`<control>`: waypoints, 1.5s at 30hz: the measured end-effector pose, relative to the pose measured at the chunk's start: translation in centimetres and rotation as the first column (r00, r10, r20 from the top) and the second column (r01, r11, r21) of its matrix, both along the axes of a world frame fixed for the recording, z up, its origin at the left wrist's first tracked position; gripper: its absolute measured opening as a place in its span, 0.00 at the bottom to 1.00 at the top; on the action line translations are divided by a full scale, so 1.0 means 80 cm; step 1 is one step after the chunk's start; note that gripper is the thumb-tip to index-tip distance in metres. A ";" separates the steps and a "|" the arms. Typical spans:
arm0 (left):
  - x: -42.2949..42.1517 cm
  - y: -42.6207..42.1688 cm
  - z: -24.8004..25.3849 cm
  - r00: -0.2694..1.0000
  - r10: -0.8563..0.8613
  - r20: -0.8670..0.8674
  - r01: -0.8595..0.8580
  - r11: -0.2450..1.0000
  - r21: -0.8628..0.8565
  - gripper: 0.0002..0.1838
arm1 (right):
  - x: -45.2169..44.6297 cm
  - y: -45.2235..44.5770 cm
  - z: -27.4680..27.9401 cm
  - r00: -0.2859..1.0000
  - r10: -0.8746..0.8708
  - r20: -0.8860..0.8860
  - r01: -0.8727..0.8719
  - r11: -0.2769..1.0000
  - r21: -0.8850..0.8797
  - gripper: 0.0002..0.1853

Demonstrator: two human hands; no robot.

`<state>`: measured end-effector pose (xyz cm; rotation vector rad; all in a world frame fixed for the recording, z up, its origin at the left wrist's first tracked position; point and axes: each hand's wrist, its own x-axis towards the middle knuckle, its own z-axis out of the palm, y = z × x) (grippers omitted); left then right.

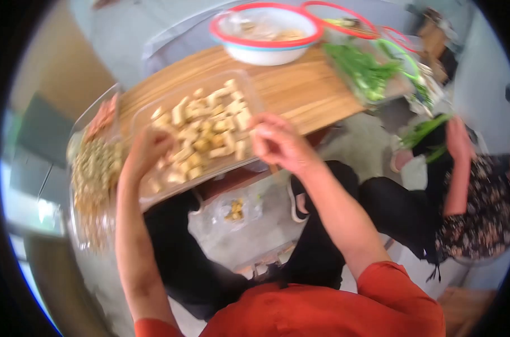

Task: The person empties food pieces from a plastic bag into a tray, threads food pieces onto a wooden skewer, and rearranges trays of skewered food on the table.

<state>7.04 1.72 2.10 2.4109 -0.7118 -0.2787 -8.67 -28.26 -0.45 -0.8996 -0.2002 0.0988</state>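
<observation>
A clear plastic tray point(254, 90) full of beige and golden-brown chunks, like fried tofu point(201, 126), lies on the wooden table. Over the tray's left side is my left hand point(152, 147), its fingers curled inward and blurred; whatever they hold is hidden. My right hand point(280, 143) is at the tray's right edge with thumb and fingers drawn together. Too blurred to name is anything between those fingers. Left of my left hand, another clear tray point(75, 140) holds many skewers point(94, 174) with pale food pieces and some pink ones.
A red-rimmed white basin point(266, 53) stands at the table's point(300, 84) back. Green vegetables point(367, 70) fill a container at right. A co-worker's hand point(460, 140) is beside green stalks point(423, 132). A plastic bag with yellowish pieces point(234, 210) lies below, between my legs.
</observation>
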 end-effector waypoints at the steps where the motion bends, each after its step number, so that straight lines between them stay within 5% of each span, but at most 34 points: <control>1: -0.014 -0.007 0.008 0.981 -0.065 -0.181 0.069 0.997 0.017 0.08 | 0.003 -0.001 -0.007 1.000 -0.011 0.009 0.011 1.000 0.003 0.11; 4: -0.052 -0.041 0.029 0.874 -0.148 -0.462 0.222 0.969 0.111 0.08 | 0.000 -0.011 -0.003 0.993 -0.105 0.059 0.105 0.994 0.014 0.10; 8: -0.040 -0.038 0.011 0.915 -0.311 -0.258 0.310 0.950 -0.045 0.09 | -0.032 -0.034 -0.015 0.972 -0.229 0.052 0.227 0.973 0.040 0.11; 11: -0.049 -0.049 0.027 0.984 -0.153 0.087 0.161 0.982 -0.095 0.14 | -0.057 -0.049 -0.035 0.966 -0.255 0.040 0.252 0.965 0.065 0.11; 14: -0.070 -0.074 0.032 0.992 -0.110 0.064 0.123 0.959 -0.256 0.15 | -0.074 -0.065 -0.055 0.968 -0.250 0.030 0.245 0.963 0.111 0.10; 18: -0.086 -0.099 0.029 0.946 -0.299 0.127 0.321 0.918 -0.234 0.15 | -0.073 -0.063 -0.075 0.955 -0.293 -0.047 0.297 0.937 0.183 0.09; 23: -0.091 -0.114 0.029 0.922 -0.346 0.173 0.379 0.899 -0.218 0.15 | -0.070 -0.075 -0.066 0.981 -0.187 -0.045 0.193 0.959 0.207 0.09; 27: -0.086 -0.123 0.028 0.921 -0.329 0.208 0.365 0.916 -0.167 0.16 | -0.069 -0.085 -0.072 0.960 -0.242 -0.140 0.276 0.899 0.341 0.09; 45: -0.085 -0.106 0.025 0.928 -0.338 0.155 0.352 0.933 -0.073 0.18 | -0.059 -0.062 -0.081 0.945 -0.274 -0.179 0.312 0.918 0.245 0.08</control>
